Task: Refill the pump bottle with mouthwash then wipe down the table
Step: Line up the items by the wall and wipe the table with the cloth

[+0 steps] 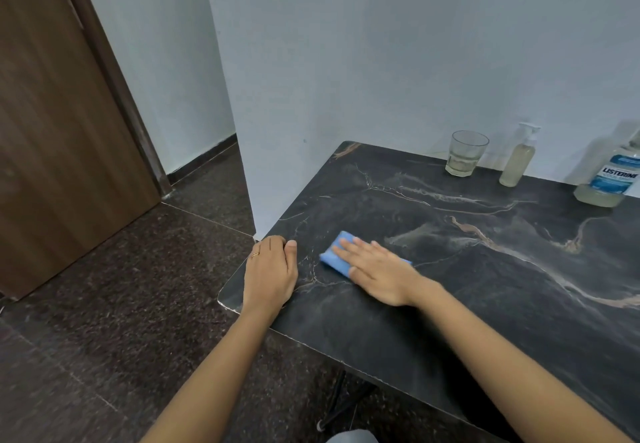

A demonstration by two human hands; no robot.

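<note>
Nearest, 2 bare forearms reach up from the bottom edge onto the dark marbled table (450, 304). At about 9 o'clock from the table's middle, the left hand (268, 274) grips the table's left edge: its fingers curl over the rim and out of sight, the thumb lies flat on top, and a ring shows on 1 finger. It looks like a brace, not a working hand.

Just beside it, toward 3 o'clock, the right hand (375, 272) lies palm down on a folded blue cloth (337, 252), its fingers (349, 246) straight, slightly spread and pressed flat, pinching nothing. The cloth peeks out past the fingertips toward 10 o'clock and a sliver shows at the wrist side, so its long axis runs roughly across the fingers, from 10 to 4 o'clock. The right hand is the nearer one by far; it is already on the cloth.

Most unwiped surface seems to lie toward 2 and 3 o'clock, so the coming stroke probably sweeps that way, wrist low, forearm leading.

Farther, along the wall at 1 o'clock, stand a glass (464, 155) with a little liquid, the pump bottle (519, 162) with pale liquid in it and the pump fitted, and the mouthwash bottle (613, 175). Refilling looks finished.
</note>
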